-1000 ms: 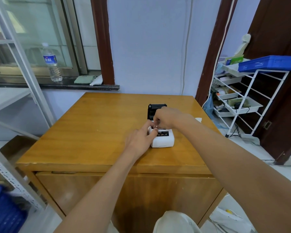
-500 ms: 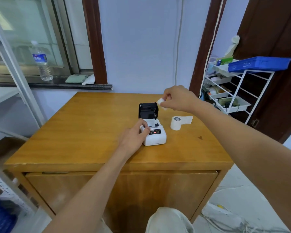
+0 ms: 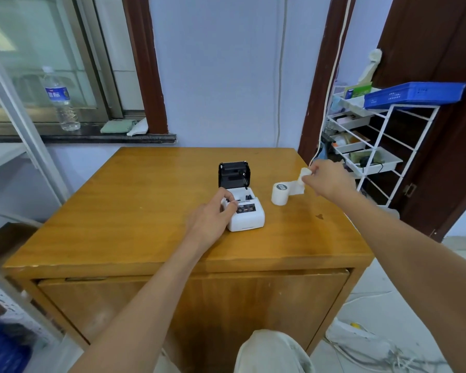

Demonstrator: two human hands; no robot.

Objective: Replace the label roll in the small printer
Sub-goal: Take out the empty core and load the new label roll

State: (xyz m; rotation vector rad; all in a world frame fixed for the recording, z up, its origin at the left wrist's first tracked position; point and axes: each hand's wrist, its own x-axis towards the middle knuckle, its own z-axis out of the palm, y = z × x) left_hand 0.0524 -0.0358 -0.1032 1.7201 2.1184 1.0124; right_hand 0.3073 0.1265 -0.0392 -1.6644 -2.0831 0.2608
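The small white printer [image 3: 249, 215] sits mid-table on the wooden table [image 3: 135, 208] with its black lid [image 3: 234, 175] flipped up at the back. My left hand [image 3: 213, 215] rests on the printer's left side, fingers curled over its edge. To the right of the printer a full white label roll [image 3: 279, 194] lies on its side, with a loose tail of paper trailing right. My right hand [image 3: 327, 179] hovers beyond that roll near the table's right edge, pinching a small white used roll [image 3: 305, 173] between its fingertips.
A white wire rack [image 3: 382, 135] with trays and a blue basket [image 3: 414, 94] stands right of the table. A water bottle [image 3: 59, 99] stands on the windowsill at back left. A grey metal shelf frame [image 3: 19, 117] runs along the left side. Cables lie on the floor at lower right.
My right hand lifted the small roll out of the printer and carried it right, past the full roll. My left hand stayed on the printer.
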